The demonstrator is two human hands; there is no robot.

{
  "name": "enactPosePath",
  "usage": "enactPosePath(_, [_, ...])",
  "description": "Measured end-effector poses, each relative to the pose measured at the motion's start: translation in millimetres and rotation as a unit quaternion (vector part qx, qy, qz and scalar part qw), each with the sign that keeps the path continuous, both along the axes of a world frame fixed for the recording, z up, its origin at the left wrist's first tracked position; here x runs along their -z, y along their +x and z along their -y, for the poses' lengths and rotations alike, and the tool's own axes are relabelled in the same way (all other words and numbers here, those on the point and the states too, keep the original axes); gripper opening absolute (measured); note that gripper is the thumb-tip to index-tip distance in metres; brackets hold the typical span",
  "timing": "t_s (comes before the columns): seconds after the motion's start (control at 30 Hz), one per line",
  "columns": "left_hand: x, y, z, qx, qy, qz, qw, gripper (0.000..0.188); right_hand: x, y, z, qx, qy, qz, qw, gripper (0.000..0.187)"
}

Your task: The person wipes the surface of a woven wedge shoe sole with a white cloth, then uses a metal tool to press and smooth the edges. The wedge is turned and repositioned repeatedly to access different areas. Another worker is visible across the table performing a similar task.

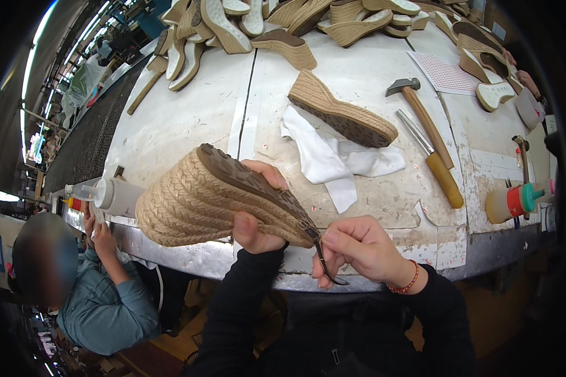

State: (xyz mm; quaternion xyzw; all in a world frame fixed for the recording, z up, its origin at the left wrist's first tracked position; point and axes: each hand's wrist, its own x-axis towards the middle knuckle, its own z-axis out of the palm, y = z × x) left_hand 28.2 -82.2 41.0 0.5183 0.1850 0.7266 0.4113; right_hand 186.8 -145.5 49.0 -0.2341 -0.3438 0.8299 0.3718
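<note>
Behind the wedge sole point(182, 200), the left hand point(251, 234) is partly hidden.

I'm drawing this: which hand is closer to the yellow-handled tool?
Right: the right hand is lower left of the tool in the picture; the left hand is farther left, gripping the shoe.

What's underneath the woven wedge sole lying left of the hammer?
The wedge sole appears to rest partly on a white cloth, which shows along the sole's near side; stained white tabletop surrounds both. How far the cloth reaches beneath is covered.
</note>
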Motion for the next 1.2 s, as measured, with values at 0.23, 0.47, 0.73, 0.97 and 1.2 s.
enactPosePath(0.23, [1.6,-2.9,1.4,-0.021,0.010,-0.049,0.999,0.067,2.2,-4.1,3.0,0.022,-0.032,-0.004,0.999,0.031])
enactPosePath(0.47, [3.7,2.6,-1.4,0.006,-0.002,0.006,1.000,0.065,3.8,-8.9,8.1,0.027,-0.058,-0.056,0.996,0.034])
enactPosePath(0.73, [8.1,4.9,-4.3,0.070,-0.020,0.084,0.994,0.060,6.4,-7.2,7.8,0.008,-0.080,-0.099,0.992,0.034])
enactPosePath(0.97, [10.1,-1.3,-10.6,0.087,-0.040,0.120,0.988,0.057,4.4,7.5,0.8,0.028,0.024,-0.079,0.996,0.028])
enactPosePath(1.2, [6.5,1.8,-7.6,0.042,-0.017,0.092,0.995,0.057,-2.3,-3.3,3.6,0.024,0.012,0.011,1.000,0.029])
